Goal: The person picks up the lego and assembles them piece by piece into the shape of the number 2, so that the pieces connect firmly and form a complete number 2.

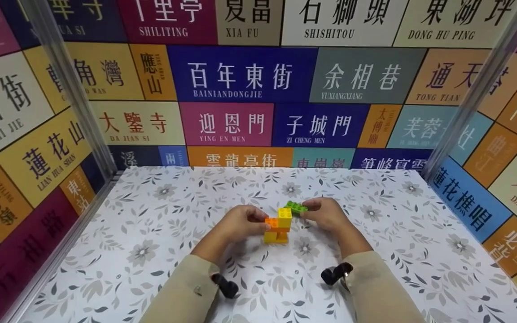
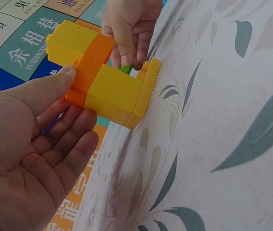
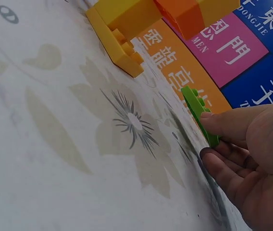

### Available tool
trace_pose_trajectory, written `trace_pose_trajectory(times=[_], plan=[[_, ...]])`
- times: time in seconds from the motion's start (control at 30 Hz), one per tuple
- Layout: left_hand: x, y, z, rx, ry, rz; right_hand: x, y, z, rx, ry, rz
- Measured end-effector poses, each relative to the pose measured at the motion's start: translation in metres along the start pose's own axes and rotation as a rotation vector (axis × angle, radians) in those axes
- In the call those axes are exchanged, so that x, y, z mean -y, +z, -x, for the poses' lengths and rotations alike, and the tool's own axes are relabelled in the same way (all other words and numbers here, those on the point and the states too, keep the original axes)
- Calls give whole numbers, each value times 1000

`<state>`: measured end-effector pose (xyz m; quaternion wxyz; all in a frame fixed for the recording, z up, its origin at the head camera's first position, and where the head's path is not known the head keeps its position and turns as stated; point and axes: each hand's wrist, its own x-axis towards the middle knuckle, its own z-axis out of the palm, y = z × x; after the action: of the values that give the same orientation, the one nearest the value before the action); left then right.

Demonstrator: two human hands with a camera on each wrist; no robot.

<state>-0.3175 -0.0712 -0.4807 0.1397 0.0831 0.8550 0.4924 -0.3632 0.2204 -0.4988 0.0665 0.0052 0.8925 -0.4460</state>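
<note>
A small stack of toy building bricks (image 1: pixel 284 217) stands upright on the table. It has a thin yellow base plate (image 3: pixel 112 45), a yellow block (image 2: pixel 115 91) on that, an orange brick (image 2: pixel 94 62) across the middle and another yellow block (image 2: pixel 71 42) on top. My left hand (image 1: pixel 242 223) pinches the orange brick's end between thumb and fingers. To the right and slightly behind, my right hand (image 1: pixel 329 216) pinches one end of a flat green brick (image 3: pixel 200 115) with studs. The green brick is apart from the stack and mostly hidden in the left wrist view.
White table covering (image 1: pixel 164 233) with grey leaves and flowers lies under both hands. Panels with coloured sign blocks (image 1: pixel 245 74) enclose the back and sides, with clear posts (image 1: pixel 81 107) at the corners. Dark wrist devices (image 1: pixel 225 286) sit at both cuffs.
</note>
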Motion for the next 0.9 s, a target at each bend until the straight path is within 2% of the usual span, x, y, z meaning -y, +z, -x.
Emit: trace_pose_trajectory(times=[0.23, 0.53, 0.73, 0.9], plan=[[-2, -1, 1, 4, -20, 1, 11, -5, 4, -1, 68, -54], [-3, -1, 1, 4, -45, 5, 22, -13, 10, 4, 41, -85], [-2, -1, 1, 8, -46, 15, 28, -18, 13, 17, -26, -101], [1, 1, 2, -8, 37, -8, 33, -19, 19, 29, -123, -116]])
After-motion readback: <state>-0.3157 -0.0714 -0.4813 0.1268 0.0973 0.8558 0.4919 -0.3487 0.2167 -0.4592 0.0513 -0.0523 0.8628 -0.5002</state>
